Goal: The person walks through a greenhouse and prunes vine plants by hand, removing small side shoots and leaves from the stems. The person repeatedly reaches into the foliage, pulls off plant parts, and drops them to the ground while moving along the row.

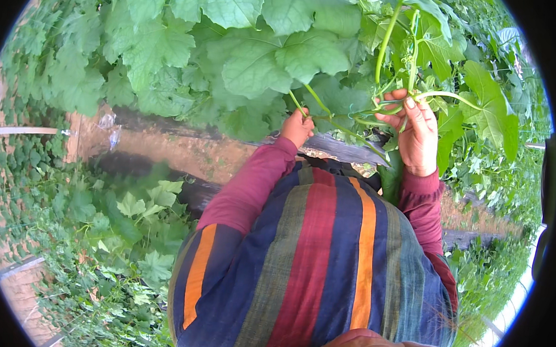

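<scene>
My left hand (pixel 297 129) is closed in a fist around a green vine stem (pixel 341 116) with leaf stalks rising beside it. The stem stretches across to my right hand (pixel 419 133), whose thumb and fingers pinch the vine near a joint. From that joint a shoot tip (pixel 413 63) with curled tendrils rises, and a pale leaf stalk (pixel 449 94) runs right to a broad lobed leaf (pixel 492 115). Thin teal string (pixel 351 112) loops around the vine between my hands. Another thick green stalk (pixel 387 45) stands just left of the shoot. Fingers hide part of the joint.
Large lobed leaves (pixel 264 52) hang thickly ahead of me. Black plastic mulch (pixel 337 147) edges a bare soil path (pixel 190 153). More vines (pixel 131 241) grow at lower left. A pale pipe (pixel 24 131) and crumpled clear plastic (pixel 114 138) are at the left.
</scene>
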A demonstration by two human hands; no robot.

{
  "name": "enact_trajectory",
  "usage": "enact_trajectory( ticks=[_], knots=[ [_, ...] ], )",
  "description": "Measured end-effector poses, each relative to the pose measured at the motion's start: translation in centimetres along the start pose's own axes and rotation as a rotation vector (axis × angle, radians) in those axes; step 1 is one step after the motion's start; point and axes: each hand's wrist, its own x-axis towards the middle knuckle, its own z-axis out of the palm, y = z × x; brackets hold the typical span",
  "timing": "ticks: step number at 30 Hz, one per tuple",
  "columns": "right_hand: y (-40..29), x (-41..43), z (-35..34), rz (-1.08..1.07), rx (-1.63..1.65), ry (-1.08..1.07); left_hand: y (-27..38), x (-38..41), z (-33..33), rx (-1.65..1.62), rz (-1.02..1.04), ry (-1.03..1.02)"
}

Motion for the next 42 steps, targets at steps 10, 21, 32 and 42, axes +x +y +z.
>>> enact_trajectory(
  ticks=[10,21,32,42],
  knots=[
    [0.9,1.3,0.9,0.007,0.023,-0.040,6.1,-2.6,-0.4,-0.023,0.363,0.111],
    [1.7,1.5,1.3,0.060,-0.039,-0.074,10.6,-3.0,-0.5,-0.049,-0.071,-0.223],
    [2.4,0.9,1.2,0.103,-0.096,-0.097,12.8,-6.4,0.6,-0.339,0.221,-0.089],
    [3.1,0.4,0.6,0.201,-0.309,-0.266,15.3,-4.9,-0.3,-0.524,-0.219,-0.474]
  ],
)
